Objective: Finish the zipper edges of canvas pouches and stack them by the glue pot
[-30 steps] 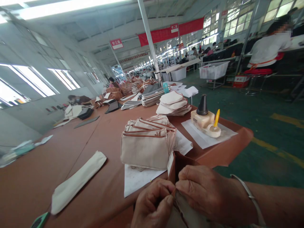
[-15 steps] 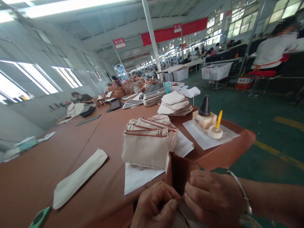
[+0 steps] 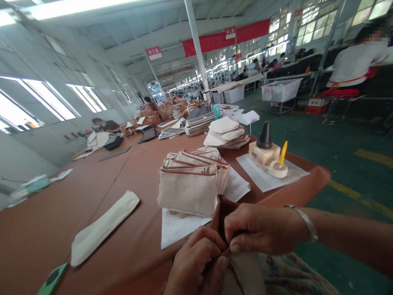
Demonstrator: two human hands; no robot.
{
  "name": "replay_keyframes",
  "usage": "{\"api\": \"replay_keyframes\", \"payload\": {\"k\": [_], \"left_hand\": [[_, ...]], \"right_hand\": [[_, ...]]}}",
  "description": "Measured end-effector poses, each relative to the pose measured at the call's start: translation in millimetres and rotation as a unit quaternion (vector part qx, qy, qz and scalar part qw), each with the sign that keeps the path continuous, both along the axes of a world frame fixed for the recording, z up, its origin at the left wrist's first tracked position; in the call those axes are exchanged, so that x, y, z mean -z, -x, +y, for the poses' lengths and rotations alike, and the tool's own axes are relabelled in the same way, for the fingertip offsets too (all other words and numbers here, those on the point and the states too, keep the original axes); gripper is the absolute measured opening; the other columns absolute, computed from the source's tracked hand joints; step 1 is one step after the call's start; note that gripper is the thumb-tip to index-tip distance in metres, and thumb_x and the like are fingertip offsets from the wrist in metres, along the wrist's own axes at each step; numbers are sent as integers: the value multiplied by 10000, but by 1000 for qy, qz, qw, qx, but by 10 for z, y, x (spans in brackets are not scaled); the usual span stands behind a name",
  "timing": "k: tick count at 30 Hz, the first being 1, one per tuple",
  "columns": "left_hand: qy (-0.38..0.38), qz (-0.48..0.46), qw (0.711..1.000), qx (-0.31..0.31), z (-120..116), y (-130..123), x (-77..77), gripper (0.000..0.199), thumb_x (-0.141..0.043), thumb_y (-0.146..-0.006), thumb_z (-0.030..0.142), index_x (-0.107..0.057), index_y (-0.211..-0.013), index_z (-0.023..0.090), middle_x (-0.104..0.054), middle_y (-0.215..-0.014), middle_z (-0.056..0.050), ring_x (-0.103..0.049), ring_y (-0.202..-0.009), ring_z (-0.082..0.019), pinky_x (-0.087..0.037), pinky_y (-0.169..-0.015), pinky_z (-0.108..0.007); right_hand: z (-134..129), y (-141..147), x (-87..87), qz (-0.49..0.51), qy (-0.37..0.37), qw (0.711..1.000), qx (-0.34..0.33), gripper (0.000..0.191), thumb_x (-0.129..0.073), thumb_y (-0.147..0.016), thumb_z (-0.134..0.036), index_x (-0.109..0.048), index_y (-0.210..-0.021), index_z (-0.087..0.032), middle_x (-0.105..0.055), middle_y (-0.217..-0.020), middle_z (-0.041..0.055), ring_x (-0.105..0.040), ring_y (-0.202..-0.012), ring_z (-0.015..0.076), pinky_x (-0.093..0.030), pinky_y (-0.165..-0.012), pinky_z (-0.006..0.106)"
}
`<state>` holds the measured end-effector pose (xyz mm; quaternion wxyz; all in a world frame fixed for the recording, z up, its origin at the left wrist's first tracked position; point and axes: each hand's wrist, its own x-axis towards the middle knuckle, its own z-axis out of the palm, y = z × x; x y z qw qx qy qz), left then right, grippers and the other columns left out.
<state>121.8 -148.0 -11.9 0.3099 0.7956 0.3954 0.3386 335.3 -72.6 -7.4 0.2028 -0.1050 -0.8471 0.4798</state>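
Note:
My left hand (image 3: 198, 262) and my right hand (image 3: 260, 229) meet at the table's near edge, fingers closed in a pinch on one brown and beige bag piece (image 3: 247, 272). Its brown side stands up behind my fingers, while the beige part hangs below them over my lap. The exact spot between the fingertips is partly hidden. Just beyond my hands, a stack of beige pouches (image 3: 187, 190) with brown edging rests on white paper (image 3: 178, 231). A bracelet (image 3: 307, 223) circles my right wrist.
On the brown table (image 3: 135, 229) are a beige strip (image 3: 104, 229), a green object (image 3: 53, 280), and a pile of beige pieces (image 3: 227, 133). Toward the right edge sits a block with a black cone (image 3: 264, 135) and a yellow-handled tool (image 3: 283, 152). People sit farther off.
My right hand has shifted left and slightly up, bringing its fingertips close to my left ones. More of the beige part and the patterned cloth on my lap now show.

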Motion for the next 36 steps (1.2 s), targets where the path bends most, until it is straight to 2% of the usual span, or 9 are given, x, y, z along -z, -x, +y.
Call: {"api": "replay_keyframes", "payload": {"k": [7, 11, 14, 19, 22, 25, 27, 32, 36], "left_hand": [[1, 11, 1000, -3, 34, 28, 40, 127, -623, -861, 178, -597, -737, 175, -619, -850, -81, -606, -769, -169, -469, -705, -241], [-9, 14, 1000, -2, 65, 16, 67, 100, -624, -872, 206, -637, -783, 163, -616, -877, -97, -609, -793, -177, -473, -723, -254], [3, -2, 1000, -9, 50, 21, 69, 150, -673, -849, 250, -612, -745, 162, -610, -878, -89, -594, -779, -169, -458, -711, -247], [189, -48, 981, -16, 2, 99, -4, 462, -872, -580, 498, -636, -792, 162, -587, -826, -34, -513, -752, -168, -397, -633, -226], [321, -72, 944, -4, 9, 135, -57, 465, -697, -766, 582, -649, -894, 138, -553, -779, -20, -457, -695, -136, -350, -599, -218], [367, -82, 926, -1, 48, 106, -35, 461, -530, -895, 561, -639, -887, 113, -495, -725, -7, -392, -635, -110, -310, -563, -218], [331, -51, 942, -10, 68, 52, 25, 410, -535, -901, 512, -626, -817, 121, -478, -689, 2, -381, -613, -107, -299, -545, -219], [96, 40, 994, -42, 25, -41, 142, 232, -580, -862, 319, -570, -696, 157, -566, -685, -17, -481, -631, -128, -344, -587, -233], [146, 64, 987, 36, -9, 165, 18, 292, -611, -871, 428, -619, -753, 160, -590, -717, -10, -494, -645, -134, -373, -594, -219]], "right_hand": [[-27, -12, 161, 56, -54, 996, 40, 37, -566, -813, -148, -572, -780, -132, -578, -753, 22, -497, -670, 117, -415, -612, 220], [29, -57, 45, 0, 42, 999, 2, 181, -530, -930, -262, -623, -966, -111, -631, -885, 66, -552, -769, 141, -459, -679, 237], [30, -27, -6, -11, 54, 998, -6, 199, -529, -929, -266, -632, -907, -97, -610, -817, 43, -534, -719, 128, -438, -646, 221], [17, 14, 67, -17, 71, 997, -6, 176, -581, -891, -262, -617, -833, -100, -575, -772, 18, -490, -676, 110, -395, -587, 193], [27, -6, 73, -29, 87, 996, -21, 214, -564, -917, -302, -613, -853, -104, -565, -776, 14, -473, -673, 107, -388, -588, 193], [13, -8, 58, -25, 89, 996, -12, 192, -561, -909, -280, -601, -836, -108, -564, -777, 14, -476, -686, 108, -391, -602, 194], [-13, 16, 81, -32, 98, 995, 15, 152, -578, -877, -247, -591, -811, -111, -560, -755, 6, -465, -665, 104, -378, -581, 189], [-69, 109, 190, -60, 176, 979, 79, 50, -625, -728, -109, -580, -706, -113, -513, -623, -36, -391, -553, 71, -278, -473, 165], [-32, 34, 87, 34, 266, 963, 27, 183, -682, -787, -248, -591, -717, -104, -523, -629, -21, -385, -557, 72, -267, -492, 185]]}}
